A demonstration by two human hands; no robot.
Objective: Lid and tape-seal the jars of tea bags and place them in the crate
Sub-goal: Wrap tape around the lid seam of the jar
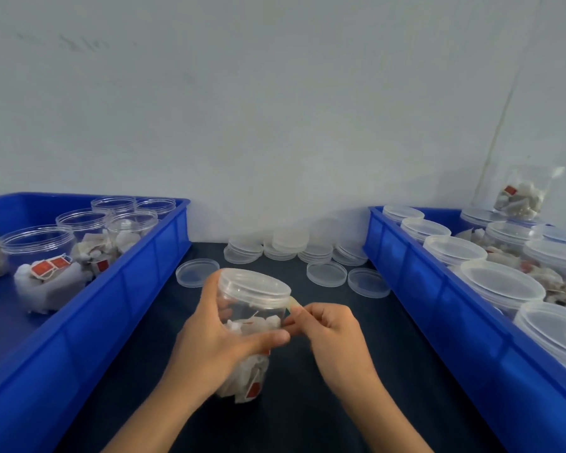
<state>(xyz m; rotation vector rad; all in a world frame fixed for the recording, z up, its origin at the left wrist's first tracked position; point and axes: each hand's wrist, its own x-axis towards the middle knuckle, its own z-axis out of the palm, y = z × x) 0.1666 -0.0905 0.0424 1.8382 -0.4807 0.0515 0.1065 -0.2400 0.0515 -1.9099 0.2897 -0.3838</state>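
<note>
Dark table, pale wall behind. My left hand grips jar; right hand pinches tape at lid. Blue crates at both edges.

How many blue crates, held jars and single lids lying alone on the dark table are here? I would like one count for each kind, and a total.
Blue crates: 2, the left crate and the right crate
Held jar: 1
Single lids lying alone: 3, the left lid, the middle lid and the right lid
Total: 6
</note>
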